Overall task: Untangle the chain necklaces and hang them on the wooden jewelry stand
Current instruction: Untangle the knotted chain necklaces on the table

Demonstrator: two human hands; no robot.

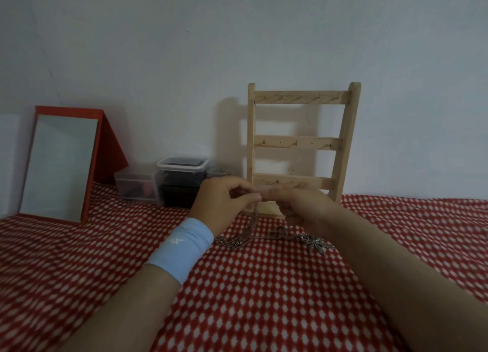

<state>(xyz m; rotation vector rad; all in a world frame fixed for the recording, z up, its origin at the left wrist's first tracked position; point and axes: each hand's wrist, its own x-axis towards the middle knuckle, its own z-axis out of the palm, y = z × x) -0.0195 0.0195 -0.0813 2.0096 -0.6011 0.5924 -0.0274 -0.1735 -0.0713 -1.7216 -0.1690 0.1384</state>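
- Silver chains (274,239) lie tangled on the red dotted cloth (264,299), with one strand rising to the hands.
- Left hand (224,201) and right hand (301,207) both pinch that strand, fingertips meeting.
- Wooden stand (301,145) is upright just behind them, against the wall.
- Boxes (179,180) and a red mirror (60,166) sit far left.

— What stood on the left?
— A red-framed mirror (59,166), propped up near the white wall (237,34).
— And beside it?
— A small clear plastic box (136,187), then a clear lidded container (182,164) stacked on a dark box (179,193), all on a red cloth with white spots (264,285).
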